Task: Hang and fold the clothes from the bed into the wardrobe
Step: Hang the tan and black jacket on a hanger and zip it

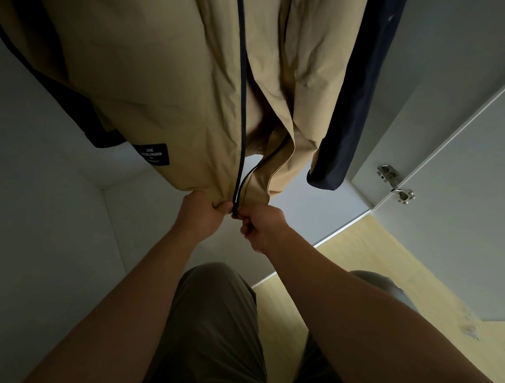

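Observation:
A beige jacket (163, 74) with navy sleeves hangs inside the white wardrobe (44, 206), filling the top of the view. A black label (153, 154) sits near its hem. A dark zipper (241, 115) runs down its front, open at the lower part. My left hand (202, 214) pinches the hem just left of the zipper's bottom end. My right hand (262, 226) grips the zipper's bottom end (235, 211) and the right hem. The hanger and rail are out of view.
A navy sleeve (349, 114) hangs at the right. The open wardrobe door (468, 206) with a metal hinge (395, 183) stands at the right. Light wooden floor (369, 259) lies below, and my legs in olive trousers (215, 323) are at the bottom.

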Available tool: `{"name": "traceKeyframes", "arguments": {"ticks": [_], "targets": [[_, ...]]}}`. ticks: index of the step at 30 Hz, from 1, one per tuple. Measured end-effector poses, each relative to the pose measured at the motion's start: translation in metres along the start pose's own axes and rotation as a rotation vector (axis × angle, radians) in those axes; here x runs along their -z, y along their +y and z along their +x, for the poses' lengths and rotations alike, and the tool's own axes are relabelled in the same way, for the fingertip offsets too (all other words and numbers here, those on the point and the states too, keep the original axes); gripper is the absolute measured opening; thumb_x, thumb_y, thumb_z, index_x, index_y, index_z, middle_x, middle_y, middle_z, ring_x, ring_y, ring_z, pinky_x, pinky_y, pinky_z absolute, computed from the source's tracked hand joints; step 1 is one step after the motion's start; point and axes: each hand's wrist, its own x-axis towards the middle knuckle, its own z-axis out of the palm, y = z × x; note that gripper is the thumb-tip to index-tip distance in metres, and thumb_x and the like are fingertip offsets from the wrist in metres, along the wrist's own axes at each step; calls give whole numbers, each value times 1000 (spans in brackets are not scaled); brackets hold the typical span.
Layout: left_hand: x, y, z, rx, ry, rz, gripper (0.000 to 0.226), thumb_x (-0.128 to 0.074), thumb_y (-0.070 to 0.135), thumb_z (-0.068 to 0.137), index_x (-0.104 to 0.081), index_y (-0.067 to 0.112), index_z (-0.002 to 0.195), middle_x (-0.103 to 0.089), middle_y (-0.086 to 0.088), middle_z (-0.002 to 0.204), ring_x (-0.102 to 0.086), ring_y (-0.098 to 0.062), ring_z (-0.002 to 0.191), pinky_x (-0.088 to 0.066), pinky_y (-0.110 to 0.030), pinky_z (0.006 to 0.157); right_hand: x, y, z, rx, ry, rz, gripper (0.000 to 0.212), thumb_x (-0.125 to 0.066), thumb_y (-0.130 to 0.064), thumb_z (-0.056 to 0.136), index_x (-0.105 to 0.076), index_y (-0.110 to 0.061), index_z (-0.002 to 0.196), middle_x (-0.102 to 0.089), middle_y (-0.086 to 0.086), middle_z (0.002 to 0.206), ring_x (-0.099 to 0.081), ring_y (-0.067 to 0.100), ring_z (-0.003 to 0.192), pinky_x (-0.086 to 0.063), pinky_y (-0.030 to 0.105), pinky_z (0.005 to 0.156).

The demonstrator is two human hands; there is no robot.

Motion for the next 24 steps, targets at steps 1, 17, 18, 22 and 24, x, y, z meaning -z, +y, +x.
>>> {"name": "traceKeyframes", "arguments": {"ticks": [1, 17, 18, 22, 24], "targets": [[-1, -1, 1, 17, -8, -21, 24, -69, 29, 91, -62, 10, 78, -58, -3, 68, -56, -12, 66, -38, -21, 57, 0, 1, 1, 18, -3, -2, 10, -66, 6, 84, -64, -1, 92, -71, 13, 74, -46, 11, 44, -42, 23, 46], [4, -4, 2, 178, -73, -556, 8, -65, 11, 95, -71, 6, 97, -74, -13, 99, -74, -25, 88, -56, -45, 92, 9, 15, -19, 856, 244, -879, 35, -56, -26, 95, -27, -26, 114, -60, 3, 73, -59, 20, 56, -48, 31, 44], [4, -3, 2, 167, -62, -536, 9, -64, 11, 95, -71, 7, 96, -75, -11, 95, -74, -23, 85, -57, -43, 91, 8, 17, -19, 942, 281, -984, 35, -54, -25, 96, -25, -25, 116, -55, 0, 66, -54, 18, 51, -41, 27, 41], [5, -7, 4, 152, -21, -407, 15, -67, 17, 93, -74, 3, 94, -75, -3, 79, -73, -9, 68, -54, -30, 75, 7, 13, -18, 968, 238, -1353, 24, -52, -9, 93, -44, -18, 114, -45, -5, 63, -54, 19, 55, -37, 25, 46], [6, -9, 4, 161, -23, -385, 18, -70, 17, 92, -75, 1, 92, -75, -3, 75, -73, -10, 69, -52, -26, 74, 6, 6, -19, 877, 124, -1539, 24, -48, -3, 93, -61, -12, 111, -49, 0, 75, -58, 23, 69, -48, 31, 59]]}}
